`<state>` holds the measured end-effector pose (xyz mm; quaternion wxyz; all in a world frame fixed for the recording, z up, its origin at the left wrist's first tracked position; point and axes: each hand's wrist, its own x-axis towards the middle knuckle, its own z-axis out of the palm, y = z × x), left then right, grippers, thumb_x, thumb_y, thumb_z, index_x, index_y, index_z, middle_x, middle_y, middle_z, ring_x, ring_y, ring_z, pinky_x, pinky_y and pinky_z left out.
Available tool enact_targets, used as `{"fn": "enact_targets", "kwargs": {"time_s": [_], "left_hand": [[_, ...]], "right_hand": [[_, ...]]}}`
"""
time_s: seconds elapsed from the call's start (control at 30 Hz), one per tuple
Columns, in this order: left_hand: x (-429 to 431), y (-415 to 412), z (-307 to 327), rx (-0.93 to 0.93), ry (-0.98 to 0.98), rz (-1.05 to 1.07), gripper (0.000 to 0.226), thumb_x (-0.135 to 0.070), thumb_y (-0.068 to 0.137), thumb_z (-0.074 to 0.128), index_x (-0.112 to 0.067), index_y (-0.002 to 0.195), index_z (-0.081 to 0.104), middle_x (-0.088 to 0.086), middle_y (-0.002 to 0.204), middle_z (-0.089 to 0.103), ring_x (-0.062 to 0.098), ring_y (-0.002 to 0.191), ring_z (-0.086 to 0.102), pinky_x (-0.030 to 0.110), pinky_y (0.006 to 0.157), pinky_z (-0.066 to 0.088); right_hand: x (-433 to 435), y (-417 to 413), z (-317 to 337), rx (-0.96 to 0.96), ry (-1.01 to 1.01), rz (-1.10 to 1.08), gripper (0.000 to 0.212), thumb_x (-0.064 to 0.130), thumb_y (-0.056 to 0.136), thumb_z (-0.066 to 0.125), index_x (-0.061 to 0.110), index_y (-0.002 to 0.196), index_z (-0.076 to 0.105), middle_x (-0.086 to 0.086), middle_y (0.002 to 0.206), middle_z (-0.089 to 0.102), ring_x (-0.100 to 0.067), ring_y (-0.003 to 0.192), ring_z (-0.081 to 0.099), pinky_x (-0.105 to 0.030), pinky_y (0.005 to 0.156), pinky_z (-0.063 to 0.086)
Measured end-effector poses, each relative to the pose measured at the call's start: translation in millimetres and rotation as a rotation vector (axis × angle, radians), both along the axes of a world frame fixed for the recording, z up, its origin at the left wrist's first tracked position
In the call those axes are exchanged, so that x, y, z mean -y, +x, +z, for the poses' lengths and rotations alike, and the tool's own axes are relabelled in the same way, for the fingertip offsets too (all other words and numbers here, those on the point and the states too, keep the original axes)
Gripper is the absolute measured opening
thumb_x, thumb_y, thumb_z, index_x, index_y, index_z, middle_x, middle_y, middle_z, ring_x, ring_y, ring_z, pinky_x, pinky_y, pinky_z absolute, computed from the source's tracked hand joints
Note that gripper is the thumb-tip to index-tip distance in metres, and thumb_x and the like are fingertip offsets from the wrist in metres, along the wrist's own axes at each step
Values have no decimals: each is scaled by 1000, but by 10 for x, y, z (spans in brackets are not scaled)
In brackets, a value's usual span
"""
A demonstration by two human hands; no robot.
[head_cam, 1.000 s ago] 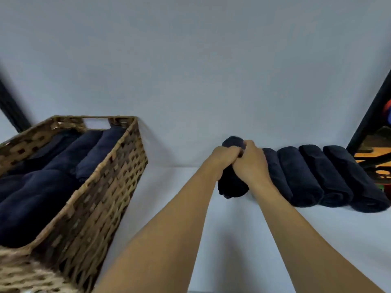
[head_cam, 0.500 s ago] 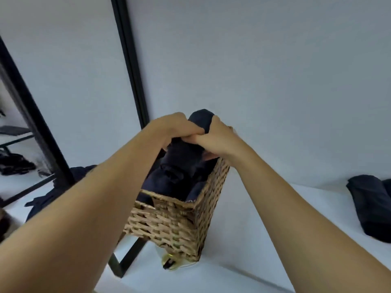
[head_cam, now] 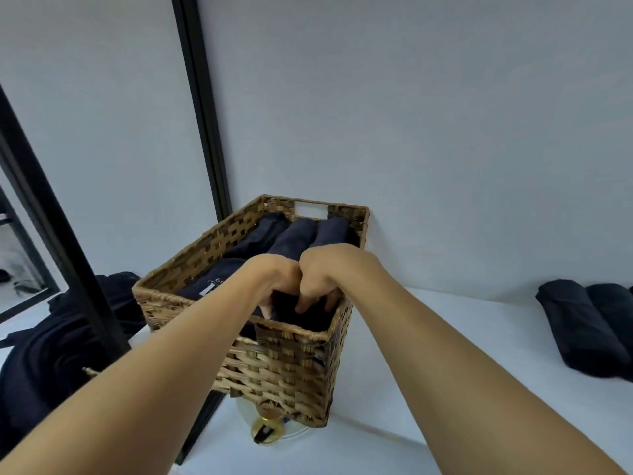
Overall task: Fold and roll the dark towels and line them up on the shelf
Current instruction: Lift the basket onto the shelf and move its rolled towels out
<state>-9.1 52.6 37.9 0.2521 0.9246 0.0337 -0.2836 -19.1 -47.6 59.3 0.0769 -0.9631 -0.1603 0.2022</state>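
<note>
A wicker basket (head_cam: 294,365) stands on the white shelf (head_cam: 445,354) and holds several dark towels (head_cam: 294,236). Both my hands are inside its near right corner. My left hand (head_cam: 277,284) and my right hand (head_cam: 323,281) sit side by side, fingers curled into a dark towel (head_cam: 291,310) at the basket's front. Two rolled dark towels (head_cam: 575,327) lie on the shelf at the far right, partly cut off by the frame edge.
A black shelf post (head_cam: 202,108) rises behind the basket, and another black post (head_cam: 58,234) crosses at the left. A heap of dark cloth (head_cam: 44,354) lies left of the basket. A clear bottle with yellow liquid (head_cam: 267,428) shows below the basket's front.
One second ago both hands were at the leftmost rolled towel in the row. They moved left to the basket and now reach down into its front corner, gripping a towel.
</note>
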Motion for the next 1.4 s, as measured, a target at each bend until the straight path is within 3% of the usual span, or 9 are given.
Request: {"fn": "enact_targets", "kwargs": {"time_s": [0.13,0.3,0.4,0.5,0.57,0.7,0.8,1.2,1.4], "left_hand": [[-18,-13,-48,-88,11,27,29,4,97,48,1,126,49,19,115,56,32,112,52,39,93,46],[30,-10,54,-63,246,12,34,-7,95,57,8,126,54,23,124,62,34,116,61,40,101,49],[299,64,365,211,515,-88,29,-13,88,68,5,111,65,22,95,73,30,90,73,39,83,59],[815,189,672,571,359,-119,2,2,83,63,2,83,65,17,60,66,25,48,67,30,44,56],[1268,269,756,713,152,-118,9,-2,84,56,-5,75,56,12,54,60,20,40,61,24,38,50],[2275,334,551,597,-332,-84,13,-11,86,50,-5,83,60,9,66,69,21,47,69,28,46,57],[2989,403,91,385,-548,-97,24,-14,89,50,1,104,62,17,92,71,30,66,70,41,69,62],[4364,449,-1176,-17,-680,7,30,-28,97,51,-4,112,60,18,118,66,33,109,62,44,98,51],[4127,484,-941,-78,-676,65,54,-43,95,50,-7,136,51,14,126,62,29,112,60,39,99,49]], "right_hand": [[-52,3,-56,19,-36,32,45,37,84,73,13,119,59,-3,90,60,-26,87,65,-42,86,56],[-23,-39,-155,201,44,65,59,42,78,78,12,126,61,-5,104,61,-26,88,58,-35,76,50],[208,-26,-47,320,226,-22,53,38,78,79,11,122,64,-9,111,67,-27,95,64,-35,80,53],[739,-22,222,431,425,-162,37,32,81,75,8,109,67,-8,100,69,-23,88,65,-31,69,51],[1208,-49,329,478,569,-276,33,22,83,73,7,110,63,-8,102,69,-23,90,64,-31,71,51],[2178,-59,168,561,592,-523,36,12,89,57,8,125,56,-9,115,66,-26,105,61,-37,87,51],[2847,-51,-170,556,513,-688,51,17,94,54,9,143,42,-10,136,55,-26,121,54,-33,95,44],[4054,91,-1408,383,123,-999,29,20,100,38,6,120,55,-13,107,65,-24,79,54,-31,58,39],[3937,245,-1303,319,346,-1045,41,30,99,41,2,129,49,-16,112,64,-29,91,62,-32,64,44]]}}
